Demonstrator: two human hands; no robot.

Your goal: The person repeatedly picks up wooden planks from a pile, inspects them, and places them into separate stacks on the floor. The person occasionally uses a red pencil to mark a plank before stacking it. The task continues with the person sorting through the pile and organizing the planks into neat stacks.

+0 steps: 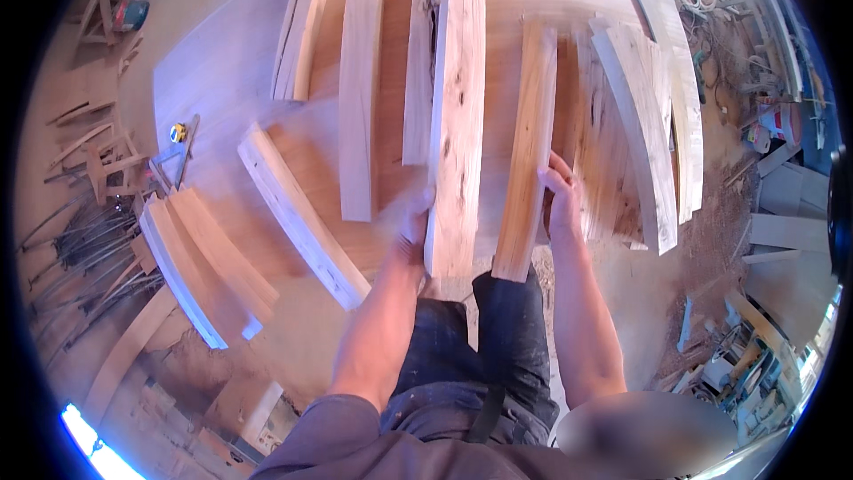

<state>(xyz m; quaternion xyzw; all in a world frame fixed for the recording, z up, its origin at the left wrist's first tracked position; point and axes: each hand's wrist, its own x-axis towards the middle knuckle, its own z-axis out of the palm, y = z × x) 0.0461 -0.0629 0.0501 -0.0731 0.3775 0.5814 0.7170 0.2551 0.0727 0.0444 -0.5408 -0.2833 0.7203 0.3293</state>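
A pale, knotty wooden plank (pixel 458 124) lies lengthwise in front of me, its near end by the table's front edge. My left hand (pixel 414 224) is against its left edge, blurred by motion; the fingers are smeared and partly hidden, so their grip does not show. To the right, a yellowish wooden board (pixel 526 151) points away from me, its near end above my thigh. My right hand (pixel 562 196) closes on its right edge, thumb and fingers at the side. Farther left lies a second board (pixel 360 107), and a cracked one (pixel 419 80) lies partly behind the knotty plank.
Curved wooden pieces (pixel 644 124) stand together at the table's right side. A slanted strip (pixel 302 213) and a pair of curved pieces (pixel 213 258) lie to the left. Near the table's left edge is a yellow tape measure (pixel 179 132). Wood offcuts (pixel 107 164) litter the floor.
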